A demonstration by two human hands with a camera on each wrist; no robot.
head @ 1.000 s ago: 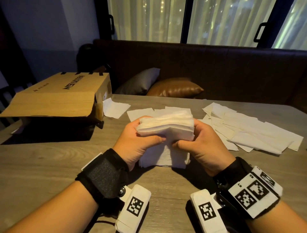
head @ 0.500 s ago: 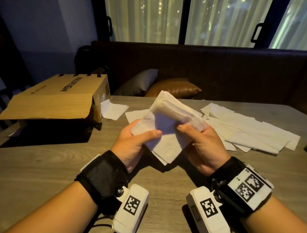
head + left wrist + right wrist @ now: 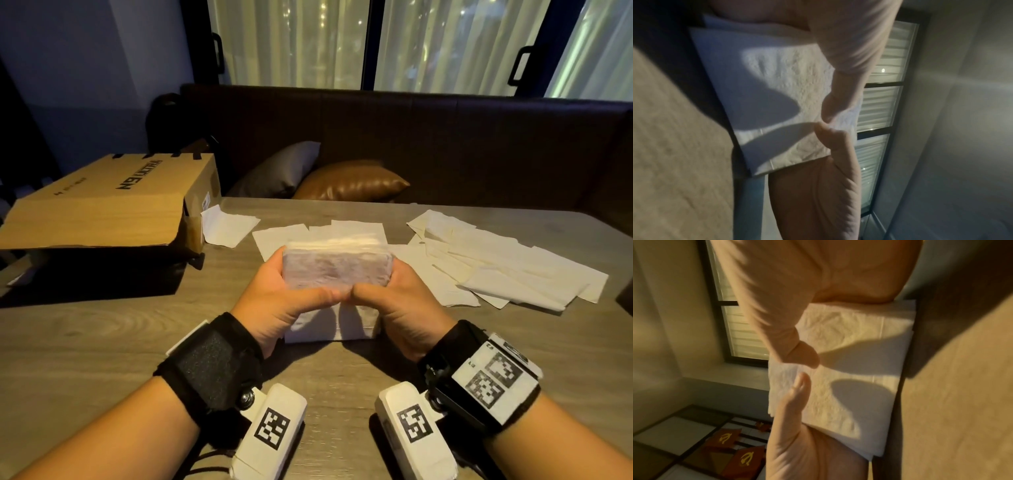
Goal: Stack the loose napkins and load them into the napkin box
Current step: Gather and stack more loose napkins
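A thick stack of white napkins (image 3: 337,267) stands on edge on the wooden table (image 3: 85,329) in front of me. My left hand (image 3: 291,294) grips its left side and my right hand (image 3: 394,294) grips its right side, the two thumbs meeting across the near face. The left wrist view shows the stack (image 3: 777,91) with both thumbs on it; so does the right wrist view, where the stack (image 3: 855,369) stands on the table. Loose napkins (image 3: 496,267) lie spread to the right, and others (image 3: 284,236) lie behind the stack.
A brown cardboard box (image 3: 113,202) with an open flap sits at the far left of the table, one napkin (image 3: 227,226) lying beside it. Behind the table runs a dark bench with a grey cushion (image 3: 281,171) and a brown cushion (image 3: 349,181).
The stack was held tilted and fanned half a second ago; now it stands squared on the table with both thumbs across its front.
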